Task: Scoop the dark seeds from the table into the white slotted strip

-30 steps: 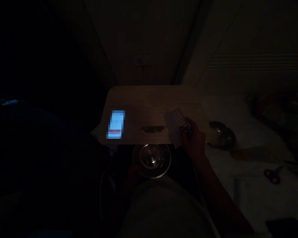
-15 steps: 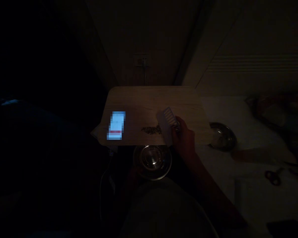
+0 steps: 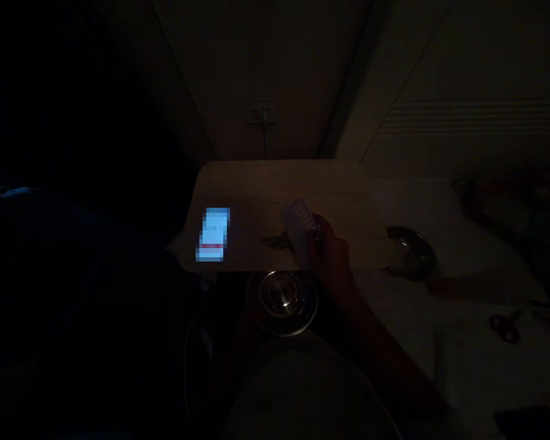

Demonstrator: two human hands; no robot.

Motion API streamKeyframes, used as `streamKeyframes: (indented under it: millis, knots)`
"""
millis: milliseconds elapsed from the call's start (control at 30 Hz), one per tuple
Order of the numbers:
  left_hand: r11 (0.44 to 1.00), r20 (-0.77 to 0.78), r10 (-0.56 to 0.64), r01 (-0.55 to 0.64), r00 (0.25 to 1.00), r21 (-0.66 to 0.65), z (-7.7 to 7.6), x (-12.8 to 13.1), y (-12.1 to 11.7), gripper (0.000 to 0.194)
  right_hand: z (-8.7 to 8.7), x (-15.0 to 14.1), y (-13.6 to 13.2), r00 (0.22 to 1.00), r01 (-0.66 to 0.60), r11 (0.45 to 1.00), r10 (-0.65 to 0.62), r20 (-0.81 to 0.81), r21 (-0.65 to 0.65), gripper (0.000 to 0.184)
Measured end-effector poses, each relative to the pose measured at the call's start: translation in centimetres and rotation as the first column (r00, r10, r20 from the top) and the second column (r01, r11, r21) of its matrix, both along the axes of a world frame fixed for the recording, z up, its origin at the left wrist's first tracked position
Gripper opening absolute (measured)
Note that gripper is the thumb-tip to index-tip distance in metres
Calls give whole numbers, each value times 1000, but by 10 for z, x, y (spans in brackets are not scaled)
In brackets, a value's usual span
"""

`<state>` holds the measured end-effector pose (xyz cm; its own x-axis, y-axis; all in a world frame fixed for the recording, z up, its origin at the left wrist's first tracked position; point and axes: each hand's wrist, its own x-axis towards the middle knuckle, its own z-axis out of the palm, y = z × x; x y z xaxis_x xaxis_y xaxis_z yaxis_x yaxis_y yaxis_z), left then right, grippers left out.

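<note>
My right hand (image 3: 329,253) is closed round a pale flat piece with a row of slots (image 3: 297,223), tilted on the wooden board (image 3: 275,183). The lower edge of this slotted piece is by a small heap of dark grains (image 3: 275,242), part of which it hides. Below the board's near edge, a shiny metal bowl (image 3: 305,324) with a bright inner ring is at my lap. My left hand (image 3: 253,321), dim and mostly lost in darkness, is at the bowl's left rim and seems to grip it.
A lit phone (image 3: 214,235), its screen blurred out, lies on the board's left. To the right, another metal bowl (image 3: 412,253) and red-handled scissors (image 3: 506,327) rest on a pale surface. A white cable (image 3: 187,348) hangs at left. Behind is a wall socket (image 3: 262,113) with a plug.
My right hand has moved the slotted piece a little to the left, against the grains, and the heap looks narrower. The bowl has stayed nearly in place. The view is slightly darker.
</note>
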<state>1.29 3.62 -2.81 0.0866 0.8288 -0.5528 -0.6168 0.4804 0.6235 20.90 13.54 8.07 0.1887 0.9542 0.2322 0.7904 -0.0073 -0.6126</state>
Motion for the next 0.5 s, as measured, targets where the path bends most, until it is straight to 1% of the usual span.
streamKeyframes:
  millis: [133, 267, 367, 400, 500]
  knots:
    - [1000, 3, -9, 9, 1000, 0, -1, 0, 0, 34, -1, -4, 2, 1000, -1, 1000, 1, -7, 5, 47]
    - [1000, 4, -23, 23, 1000, -1, -1, 0, -1, 33, 4, -2, 6, 999, 11, 1000, -11, -37, 1, 47]
    - [999, 3, -33, 33, 999, -1, -3, -1, -1, 33, 10, 9, 7, 993, 62, 998, -60, -97, 24, 45]
    - [999, 3, -37, 37, 999, -3, -3, -1, -1, 33, 11, 14, 8, 990, 94, 994, -87, -112, 59, 43]
    - [999, 1, -53, 53, 999, -9, -7, -2, -4, 33, 12, 32, 9, 979, 160, 982, -145, -141, 98, 34]
